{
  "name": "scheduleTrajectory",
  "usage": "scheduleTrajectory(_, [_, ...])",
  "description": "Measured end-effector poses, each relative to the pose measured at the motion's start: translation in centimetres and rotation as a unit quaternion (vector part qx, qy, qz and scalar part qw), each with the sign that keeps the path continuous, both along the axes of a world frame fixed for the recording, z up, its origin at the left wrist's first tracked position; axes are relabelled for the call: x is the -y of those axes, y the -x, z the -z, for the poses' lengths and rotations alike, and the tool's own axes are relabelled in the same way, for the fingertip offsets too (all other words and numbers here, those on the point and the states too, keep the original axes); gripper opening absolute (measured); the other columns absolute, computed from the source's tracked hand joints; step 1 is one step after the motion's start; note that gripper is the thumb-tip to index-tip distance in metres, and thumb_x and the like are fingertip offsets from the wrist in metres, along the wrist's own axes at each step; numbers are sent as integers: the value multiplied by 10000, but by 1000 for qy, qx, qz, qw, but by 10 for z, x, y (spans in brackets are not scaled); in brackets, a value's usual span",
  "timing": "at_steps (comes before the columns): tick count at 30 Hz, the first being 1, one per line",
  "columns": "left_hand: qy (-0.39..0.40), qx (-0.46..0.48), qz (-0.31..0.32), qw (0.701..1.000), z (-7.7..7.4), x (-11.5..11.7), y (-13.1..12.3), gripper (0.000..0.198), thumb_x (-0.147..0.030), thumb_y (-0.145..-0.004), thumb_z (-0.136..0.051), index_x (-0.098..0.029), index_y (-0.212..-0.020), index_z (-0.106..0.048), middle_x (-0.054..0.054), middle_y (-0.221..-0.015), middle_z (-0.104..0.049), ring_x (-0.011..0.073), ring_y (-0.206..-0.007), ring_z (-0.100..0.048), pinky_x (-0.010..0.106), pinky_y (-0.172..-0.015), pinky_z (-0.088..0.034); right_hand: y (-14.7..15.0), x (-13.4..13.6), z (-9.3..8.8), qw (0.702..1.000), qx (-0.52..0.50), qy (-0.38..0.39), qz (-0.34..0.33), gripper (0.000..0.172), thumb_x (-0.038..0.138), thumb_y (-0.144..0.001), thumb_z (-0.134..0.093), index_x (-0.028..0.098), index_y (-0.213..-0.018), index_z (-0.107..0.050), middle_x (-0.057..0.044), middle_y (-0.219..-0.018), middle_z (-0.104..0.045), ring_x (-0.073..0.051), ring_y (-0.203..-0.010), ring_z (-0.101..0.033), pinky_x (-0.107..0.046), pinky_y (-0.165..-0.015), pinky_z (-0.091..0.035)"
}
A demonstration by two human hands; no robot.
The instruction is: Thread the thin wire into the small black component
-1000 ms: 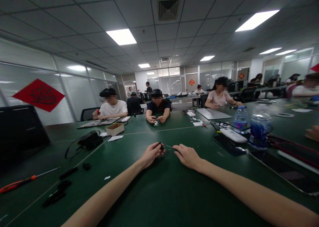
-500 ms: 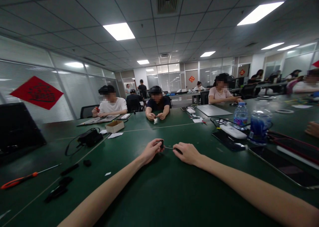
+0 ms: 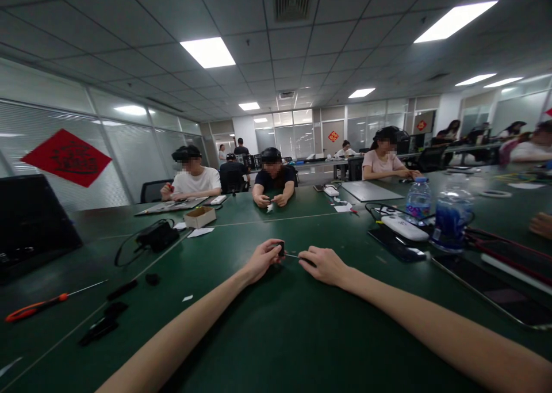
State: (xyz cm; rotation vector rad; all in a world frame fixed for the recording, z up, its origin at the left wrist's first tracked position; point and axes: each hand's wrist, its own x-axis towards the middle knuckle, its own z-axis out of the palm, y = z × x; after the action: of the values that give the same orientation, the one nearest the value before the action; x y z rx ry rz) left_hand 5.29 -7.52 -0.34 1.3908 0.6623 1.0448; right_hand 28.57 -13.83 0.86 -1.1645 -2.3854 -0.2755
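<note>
My left hand (image 3: 261, 260) is closed around a small black part (image 3: 280, 248), pinched between thumb and fingers just above the green table (image 3: 276, 335). My right hand (image 3: 324, 264) is closed on a thin screwdriver (image 3: 297, 257) whose metal tip points left at the black part. Both forearms stretch out over the table toward the middle.
An orange-handled screwdriver (image 3: 37, 306) and small black pieces (image 3: 101, 324) lie at the left. A black pouch with cable (image 3: 157, 236) and a cardboard box (image 3: 199, 216) sit further back. Water bottles (image 3: 448, 212), a white device (image 3: 404, 228) and phones are at the right. Other people sit across the table.
The view has tilted slightly, so the hands sit a little higher in the frame. Both hands keep the same grip on the black part and the screwdriver.
</note>
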Motion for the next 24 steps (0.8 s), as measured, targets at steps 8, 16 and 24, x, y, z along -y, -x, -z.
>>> scheduleTrajectory(8, [-6, -3, 0, 1000, 0, 1, 0, 428, -373, -749, -674, -143, -1084, -538, 113, -927, -635, 150, -748, -603, 248, -646, -440, 1, 2, -3, 1000, 4, 18, -4, 329, 401, -947, -367, 234, -1137, -577, -52, -918, -580, -126, -730, -550, -229, -642, -383])
scheduleTrajectory(16, [-17, -26, -6, 1000, -1, 3, 0, 394, -363, -720, -705, -138, -998, -538, 98, -924, -634, 141, -720, -612, 250, -656, -451, 1, 5, -8, 999, 44, 22, -4, 349, 393, -963, -313, 216, -1134, -562, -63, -915, -605, -154, -759, -575, -250, -652, -388])
scheduleTrajectory(24, [-22, -32, 9, 999, 3, 0, 3, 351, -356, -736, -691, -138, -937, -503, 81, -886, -629, 138, -717, -611, 239, -646, -441, 1, 8, -10, 996, 91, 15, -3, 340, 389, -961, -320, 200, -1109, -561, -78, -909, -609, -151, -699, -573, -244, -608, -378])
